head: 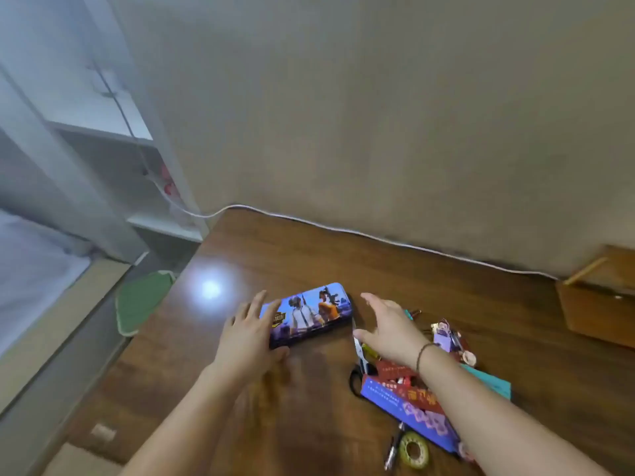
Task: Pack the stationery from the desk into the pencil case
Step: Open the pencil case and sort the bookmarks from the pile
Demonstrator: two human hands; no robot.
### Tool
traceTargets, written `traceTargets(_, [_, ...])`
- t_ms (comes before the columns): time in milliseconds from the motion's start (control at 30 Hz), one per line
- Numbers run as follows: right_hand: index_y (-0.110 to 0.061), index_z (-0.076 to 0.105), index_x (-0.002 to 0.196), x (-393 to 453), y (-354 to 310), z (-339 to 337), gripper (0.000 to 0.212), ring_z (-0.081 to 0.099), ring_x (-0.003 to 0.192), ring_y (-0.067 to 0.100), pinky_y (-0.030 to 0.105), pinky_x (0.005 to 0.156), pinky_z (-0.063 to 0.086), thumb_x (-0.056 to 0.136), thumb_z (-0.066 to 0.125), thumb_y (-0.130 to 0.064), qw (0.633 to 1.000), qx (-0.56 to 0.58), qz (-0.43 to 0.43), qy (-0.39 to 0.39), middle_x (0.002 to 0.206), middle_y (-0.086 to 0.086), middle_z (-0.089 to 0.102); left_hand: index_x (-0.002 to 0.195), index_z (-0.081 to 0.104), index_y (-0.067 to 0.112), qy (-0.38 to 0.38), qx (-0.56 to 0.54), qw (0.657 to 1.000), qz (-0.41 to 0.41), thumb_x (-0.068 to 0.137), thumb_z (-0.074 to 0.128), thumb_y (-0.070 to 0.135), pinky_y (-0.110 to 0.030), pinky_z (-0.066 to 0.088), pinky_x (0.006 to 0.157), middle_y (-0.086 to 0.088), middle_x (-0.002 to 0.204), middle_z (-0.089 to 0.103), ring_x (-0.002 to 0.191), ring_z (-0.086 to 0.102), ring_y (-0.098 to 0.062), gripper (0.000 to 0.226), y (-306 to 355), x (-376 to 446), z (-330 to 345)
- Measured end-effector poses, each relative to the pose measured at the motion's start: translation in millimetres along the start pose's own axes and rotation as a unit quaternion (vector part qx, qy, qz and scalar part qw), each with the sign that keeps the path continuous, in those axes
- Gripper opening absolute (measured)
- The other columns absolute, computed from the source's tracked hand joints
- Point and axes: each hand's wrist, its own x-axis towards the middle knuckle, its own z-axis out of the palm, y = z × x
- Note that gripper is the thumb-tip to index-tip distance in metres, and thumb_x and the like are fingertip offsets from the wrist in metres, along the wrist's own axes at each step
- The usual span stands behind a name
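Observation:
A closed pencil case point(309, 312) with a printed game picture on its lid lies on the wooden desk point(275, 249). My left hand point(245, 334) touches the case's left end with straight fingers. My right hand point(388, 329) hovers spread just right of the case, above a heap of stationery. In the heap I see scissors point(359, 364), a blue and red box point(405, 403), a roll of tape point(414, 450), a pen point(393, 446), a teal card point(488, 381) and small clips and charms point(446, 333). My right forearm hides part of the heap.
A white cable point(343, 230) runs along the wall at the desk's back edge. A wooden box point(601, 297) stands at the far right. A green stool point(141, 300) sits off the desk's left edge, with white shelves point(103, 132) behind it.

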Motion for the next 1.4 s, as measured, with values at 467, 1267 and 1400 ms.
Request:
traceTargets(467, [-0.035, 0.019, 0.149, 29.1, -2.8, 66.0, 0.096, 0.029, 0.140, 0.020, 0.048, 0.112, 0.030, 0.073, 0.077, -0.039, 0.987, 0.103, 0.124, 0.022, 0.151, -0.001, 0.035, 0.135, 0.048, 0.025, 0.031, -0.219, 0.972, -0.082, 0.068, 0.081, 0.031, -0.041, 0.043, 0.102, 0.001, 0.140, 0.047, 0.126, 0.047, -0.024, 0.075, -47.2, 8.4, 52.9])
traceTargets(1267, [-0.033, 0.025, 0.149, 23.8, -8.0, 71.0, 0.079, 0.024, 0.140, 0.025, 0.055, 0.115, 0.009, 0.084, 0.069, -0.025, 0.987, 0.070, 0.134, 0.047, 0.126, -0.015, 0.064, 0.116, 0.066, 0.003, 0.141, -0.167, 0.976, 0.016, 0.067, 0.089, 0.018, -0.040, 0.049, 0.085, -0.010, 0.099, 0.072, 0.093, 0.065, -0.034, 0.056, -83.1, -11.9, 77.4])
traceTargets(1400, [-0.028, 0.032, 0.148, 27.4, -7.5, 71.1, 0.064, 0.007, 0.146, 0.036, 0.058, 0.116, 0.007, 0.090, 0.060, -0.027, 0.983, 0.068, 0.171, 0.021, 0.143, -0.015, 0.049, 0.118, 0.065, 0.007, 0.154, -0.161, 0.975, 0.018, 0.077, 0.074, 0.034, -0.035, 0.042, 0.087, -0.007, 0.100, 0.071, 0.094, 0.063, -0.029, 0.050, -85.2, -13.6, 73.2])
